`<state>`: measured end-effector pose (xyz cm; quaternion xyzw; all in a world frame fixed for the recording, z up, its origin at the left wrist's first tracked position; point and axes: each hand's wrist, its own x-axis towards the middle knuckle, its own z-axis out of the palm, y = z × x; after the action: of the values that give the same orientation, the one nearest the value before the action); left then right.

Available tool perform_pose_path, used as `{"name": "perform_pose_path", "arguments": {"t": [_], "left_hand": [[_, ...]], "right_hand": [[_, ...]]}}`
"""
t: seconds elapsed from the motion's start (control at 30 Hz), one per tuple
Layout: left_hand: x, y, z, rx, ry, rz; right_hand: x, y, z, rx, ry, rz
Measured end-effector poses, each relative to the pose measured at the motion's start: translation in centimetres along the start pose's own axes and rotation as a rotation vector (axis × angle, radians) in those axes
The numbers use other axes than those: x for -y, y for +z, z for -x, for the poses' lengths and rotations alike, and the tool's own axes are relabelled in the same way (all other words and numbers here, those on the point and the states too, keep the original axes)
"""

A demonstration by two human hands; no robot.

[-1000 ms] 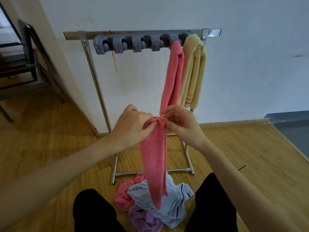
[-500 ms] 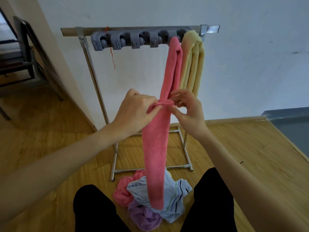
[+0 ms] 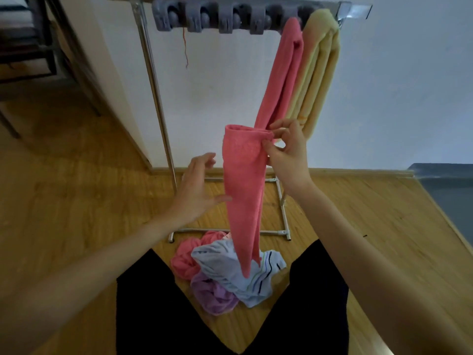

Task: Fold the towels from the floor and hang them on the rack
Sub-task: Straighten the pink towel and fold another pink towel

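Two hands work in front of the rack, and only one has a hold. The right hand (image 3: 288, 152) pinches the top fold of the pink towel (image 3: 243, 190) between thumb and fingertips, so the long folded strip hangs straight down toward the floor. The left hand (image 3: 198, 188) is spread wide with straight fingers, holding nothing; its fingertips sit at the strip's left edge, and I cannot tell whether they touch.

To do this step well, I judge the left hand should take the strip lower down and steady it, keeping the layers together, while the right hand carries the pinched fold up toward a free clip. Lifting by one corner alone risks the layers sliding apart.

Behind the strip, a second pink towel (image 3: 284, 75) and a yellow towel (image 3: 320, 73) already hang at the right end of the rack (image 3: 153, 80), just beside each other, from the grey clip holder (image 3: 217, 20). On the wooden floor (image 3: 76, 201) between the person's knees lies a pile: a pale blue striped towel (image 3: 238, 275), a purple towel (image 3: 212, 295) and another pink one (image 3: 186, 257).

No brand, label or writing is readable anywhere.
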<state>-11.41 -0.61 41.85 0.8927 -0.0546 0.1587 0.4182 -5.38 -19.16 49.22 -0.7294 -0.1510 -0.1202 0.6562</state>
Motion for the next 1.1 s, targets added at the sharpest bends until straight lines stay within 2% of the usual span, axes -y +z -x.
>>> {"name": "perform_pose_path", "arguments": {"t": [0.13, 0.27, 0.37, 0.43, 0.5, 0.57, 0.67, 0.77, 0.83, 0.93, 1.03, 1.1], "left_hand": [[3.9, 2.9, 1.2, 0.269, -0.334, 0.199], [5.4, 5.8, 0.8, 0.437, -0.31, 0.138], [4.9, 7.2, 0.8, 0.492, -0.376, 0.271], [5.2, 8.1, 0.9, 0.56, -0.434, 0.289], [6.0, 8.7, 1.4, 0.65, -0.455, 0.219], [7.0, 8.9, 2.2, 0.667, -0.499, 0.187], [7.8, 8.2, 3.1, 0.595, -0.552, 0.284], [7.1, 6.4, 2.3, 0.517, -0.571, 0.338], [5.9, 5.1, 0.7, 0.479, -0.539, 0.385], [3.5, 2.9, -1.8, 0.496, -0.415, 0.427], [0.1, 0.5, -4.1, 0.598, -0.325, 0.385], [-2.5, -1.1, -5.3, 0.671, -0.244, 0.341]], "right_hand": [[0.1, 0.0, 0.7, 0.011, 0.164, -0.093], [1.3, -0.6, 0.5, -0.028, 0.283, -0.219], [2.4, -1.9, 0.1, -0.052, 0.305, -0.363], [2.7, -3.2, -0.2, -0.126, 0.295, -0.393], [2.4, -4.7, -0.3, -0.269, 0.294, -0.403], [1.1, -6.3, -0.4, -0.451, 0.325, -0.369], [-2.8, -8.1, -0.1, -0.701, 0.463, -0.286], [-7.5, -8.9, 1.4, -0.762, 0.62, -0.157], [-10.4, -8.7, 2.7, -0.707, 0.732, -0.048], [-14.2, -7.3, 4.9, -0.484, 0.919, 0.1], [-16.6, -6.1, 6.4, -0.107, 1.047, 0.211], [-15.9, -5.4, 7.0, 0.288, 1.002, 0.436]]}}
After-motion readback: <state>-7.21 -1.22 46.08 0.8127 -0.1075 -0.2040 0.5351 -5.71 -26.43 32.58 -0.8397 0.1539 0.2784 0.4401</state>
